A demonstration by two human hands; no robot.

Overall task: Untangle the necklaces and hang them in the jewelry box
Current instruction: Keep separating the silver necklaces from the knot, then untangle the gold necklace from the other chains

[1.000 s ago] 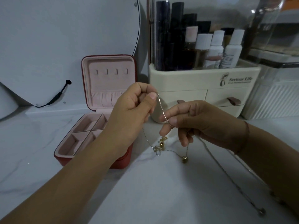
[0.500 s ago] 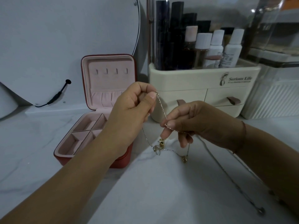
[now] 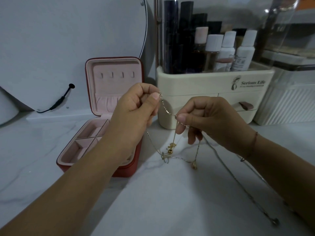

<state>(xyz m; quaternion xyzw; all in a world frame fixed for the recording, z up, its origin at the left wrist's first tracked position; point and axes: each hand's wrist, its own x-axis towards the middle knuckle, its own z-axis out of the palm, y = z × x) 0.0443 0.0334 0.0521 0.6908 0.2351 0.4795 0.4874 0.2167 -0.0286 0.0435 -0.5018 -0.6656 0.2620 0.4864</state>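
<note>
Right hand point(image 3: 214, 121) shifted upward; chain point(image 3: 167, 111) pinched by both hands, left hand point(image 3: 134, 111) higher, pendants point(image 3: 171, 147) dangled below. Jewelry box point(image 3: 117, 65) opened at left; bottles point(image 3: 228, 48) held in organizer point(image 3: 196, 86).

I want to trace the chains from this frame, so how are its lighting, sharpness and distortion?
Head view: dim, bluish light with soft shadows and no strong glare. Head view: the thin gold chain pinched between the left hand and right hand is sharp, the knotted gold pendants below hard to resolve. Head view: wide-angle bowing bends the edges of the cream plastic organiser.
</note>
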